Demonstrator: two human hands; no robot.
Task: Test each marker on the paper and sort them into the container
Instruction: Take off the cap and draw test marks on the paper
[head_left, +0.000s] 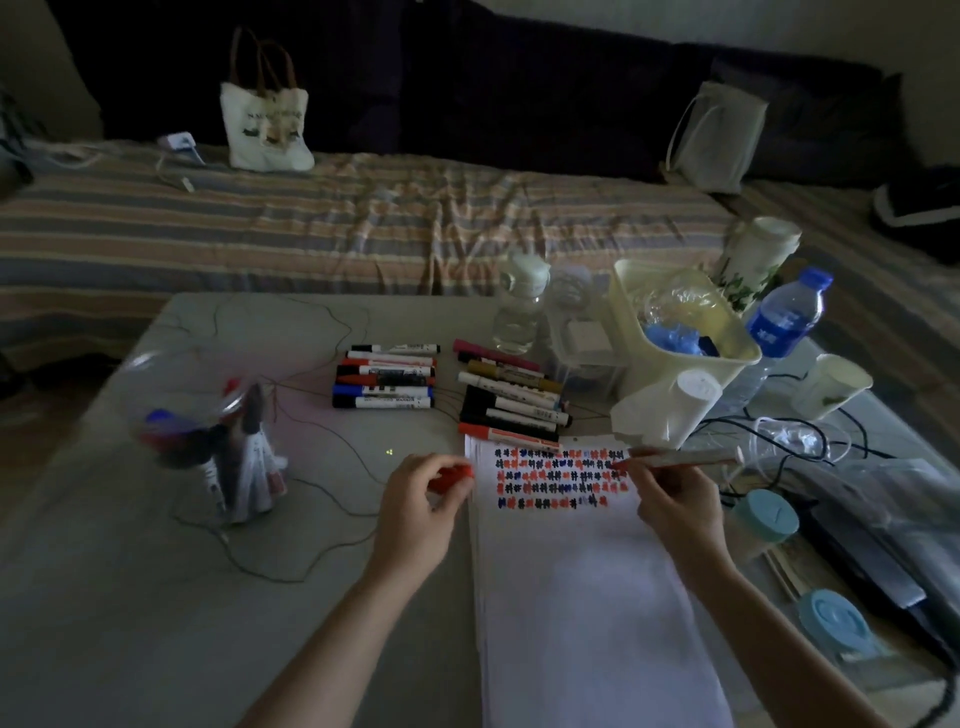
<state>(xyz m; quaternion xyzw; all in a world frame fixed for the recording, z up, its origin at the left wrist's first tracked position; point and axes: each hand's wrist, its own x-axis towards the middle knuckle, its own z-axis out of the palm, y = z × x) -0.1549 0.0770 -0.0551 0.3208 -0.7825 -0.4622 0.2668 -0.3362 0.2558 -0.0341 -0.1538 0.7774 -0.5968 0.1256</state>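
White paper (582, 597) lies on the table, its top covered with rows of red, blue and black test marks (561, 478). My right hand (675, 499) holds an uncapped red marker (691, 457), tip touching the marks at the right end of the second row. At the paper's left edge, my left hand (415, 509) pinches the marker's red cap (452, 475). Two groups of loose markers lie beyond the paper: one pile (387, 376) on the left, another pile (511, 397) on the right. A clear container (208, 415) at the left holds several markers.
A cream bin (680, 332), water bottles (787, 314), a clear box (582, 338), cups (836, 382) and cables (810, 447) crowd the table's right side. Blue-lidded jars (766, 514) sit by my right arm. A thin wire (291, 545) loops across the table. A striped bed (311, 223) lies beyond.
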